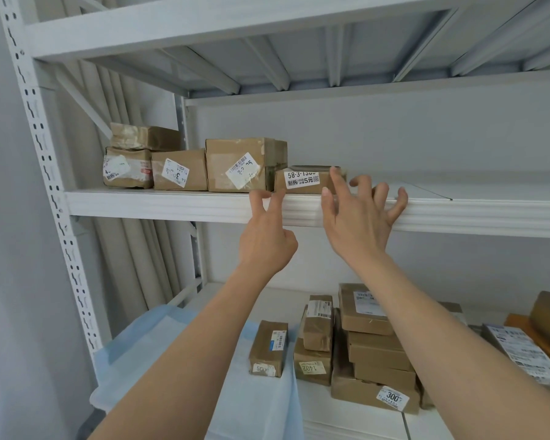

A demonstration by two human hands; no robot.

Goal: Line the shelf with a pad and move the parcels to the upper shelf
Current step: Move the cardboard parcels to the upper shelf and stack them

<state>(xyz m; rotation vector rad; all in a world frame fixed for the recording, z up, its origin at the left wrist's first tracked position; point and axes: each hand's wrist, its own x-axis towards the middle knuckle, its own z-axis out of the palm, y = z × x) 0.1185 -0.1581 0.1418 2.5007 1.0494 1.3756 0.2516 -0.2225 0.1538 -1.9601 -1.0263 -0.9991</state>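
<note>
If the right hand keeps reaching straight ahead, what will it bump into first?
Most likely the small parcel labelled 58-3 on the upper shelf. The right hand has its fingers spread, its forefinger already at that parcel's right end, though depth is hard to judge.

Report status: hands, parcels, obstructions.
Both hands open, left, right, at upper shelf edge. Five parcels up; small parcel just placed. More below. Nothing blocking.

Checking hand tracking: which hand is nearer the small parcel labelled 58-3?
Right. The right hand has its index finger against the small parcel at its right end. The left hand is below its left end, at the shelf edge.
</note>
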